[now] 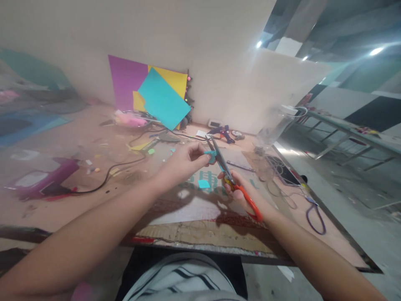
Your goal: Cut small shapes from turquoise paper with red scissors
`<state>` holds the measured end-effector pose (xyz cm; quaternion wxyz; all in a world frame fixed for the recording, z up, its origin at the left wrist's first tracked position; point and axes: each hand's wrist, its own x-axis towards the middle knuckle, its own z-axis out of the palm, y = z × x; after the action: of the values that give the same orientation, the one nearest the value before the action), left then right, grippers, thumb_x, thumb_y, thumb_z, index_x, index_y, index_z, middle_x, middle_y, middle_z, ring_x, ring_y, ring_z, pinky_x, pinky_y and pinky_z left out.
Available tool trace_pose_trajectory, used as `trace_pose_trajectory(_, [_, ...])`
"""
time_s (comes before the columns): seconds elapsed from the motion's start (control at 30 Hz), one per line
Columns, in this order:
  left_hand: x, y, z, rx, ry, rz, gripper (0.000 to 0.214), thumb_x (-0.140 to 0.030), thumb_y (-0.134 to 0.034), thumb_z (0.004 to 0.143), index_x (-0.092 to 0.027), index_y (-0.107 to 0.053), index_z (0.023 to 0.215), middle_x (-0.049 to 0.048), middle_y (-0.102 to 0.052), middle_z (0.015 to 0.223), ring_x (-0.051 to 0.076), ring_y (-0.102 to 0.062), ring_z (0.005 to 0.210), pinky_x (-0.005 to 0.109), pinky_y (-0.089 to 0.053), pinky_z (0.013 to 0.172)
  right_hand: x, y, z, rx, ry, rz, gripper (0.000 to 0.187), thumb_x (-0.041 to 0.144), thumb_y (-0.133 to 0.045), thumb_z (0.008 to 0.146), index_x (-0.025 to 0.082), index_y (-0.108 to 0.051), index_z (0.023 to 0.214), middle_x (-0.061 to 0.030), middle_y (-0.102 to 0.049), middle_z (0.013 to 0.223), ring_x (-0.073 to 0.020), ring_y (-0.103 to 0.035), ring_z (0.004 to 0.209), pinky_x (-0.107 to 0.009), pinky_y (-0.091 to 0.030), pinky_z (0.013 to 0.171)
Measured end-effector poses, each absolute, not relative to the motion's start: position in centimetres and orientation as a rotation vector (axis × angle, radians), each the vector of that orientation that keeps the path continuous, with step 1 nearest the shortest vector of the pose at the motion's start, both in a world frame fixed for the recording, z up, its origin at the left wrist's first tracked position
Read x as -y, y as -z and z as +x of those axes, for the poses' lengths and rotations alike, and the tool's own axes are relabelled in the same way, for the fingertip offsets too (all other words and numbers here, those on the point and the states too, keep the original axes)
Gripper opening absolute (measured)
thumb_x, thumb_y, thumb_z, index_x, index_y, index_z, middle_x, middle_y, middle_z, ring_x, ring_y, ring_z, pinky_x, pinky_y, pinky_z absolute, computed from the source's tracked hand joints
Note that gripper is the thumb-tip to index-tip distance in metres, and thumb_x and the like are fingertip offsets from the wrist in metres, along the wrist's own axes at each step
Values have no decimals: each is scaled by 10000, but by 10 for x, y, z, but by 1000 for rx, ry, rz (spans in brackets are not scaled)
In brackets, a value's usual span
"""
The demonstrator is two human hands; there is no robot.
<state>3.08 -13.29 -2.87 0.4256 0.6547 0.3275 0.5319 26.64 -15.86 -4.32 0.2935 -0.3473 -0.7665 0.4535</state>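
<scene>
Pinched between the fingers of my left hand (194, 156) is a small turquoise paper piece (211, 156). My right hand (239, 188) grips a pair of scissors (247, 201) by its orange handles. The blades point up and away from me, slightly parted, with the turquoise piece at them. Below the hands, a turquoise scrap (203, 184) lies on a white printed sheet (184, 213). Whether the blades are cutting into the piece at this instant I cannot tell.
A purple glue gun (46, 177) with a black cord lies at the left. Purple card (128, 79), yellow card and a turquoise sheet (164, 98) lean on the back wall. A dark glue gun (224, 133) sits behind my hands. A clear jug (277, 123) and a phone (282, 170) are at the right.
</scene>
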Motion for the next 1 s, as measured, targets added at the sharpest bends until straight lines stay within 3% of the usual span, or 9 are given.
trace_pose_trajectory(0.17, [132,29,33,-759,-1349,1578,200,-327,-689,865,-182,-573,789,25,-726,826,145,-679,765,283,-522,740,159,43,266,2023,-1219,-940,738,858,-585,803,216,-542,1165,16,-412,817,-150,-326,667,-297,-302,580])
trace_pose_trajectory(0.4, [132,30,32,-796,-1333,1586,219,-343,-701,866,-183,-576,785,34,-733,833,161,-695,792,301,-529,761,157,46,267,2052,-1211,-936,830,942,-502,762,216,-521,1165,28,-403,816,-148,-330,670,-297,-313,601])
trace_pose_trajectory(0.63, [134,27,33,-811,-1327,1568,212,-340,-703,849,-178,-586,778,38,-728,827,161,-696,776,299,-526,741,157,46,268,2053,-1202,-945,773,898,-514,807,214,-521,1167,30,-412,803,-147,-348,660,-292,-333,605])
trace_pose_trajectory(0.87, [131,31,33,-787,-1318,1570,195,-329,-699,866,-178,-596,797,28,-725,838,153,-696,792,293,-527,755,156,47,269,2013,-1237,-951,764,875,-572,789,209,-541,1163,31,-416,792,-146,-338,657,-289,-331,599])
trace_pose_trajectory(1.0, [131,30,32,-773,-1327,1583,182,-309,-696,870,-176,-598,794,25,-725,835,147,-689,787,289,-527,756,156,46,267,1990,-1232,-963,660,781,-642,817,210,-555,1137,29,-431,782,-145,-348,656,-283,-325,588])
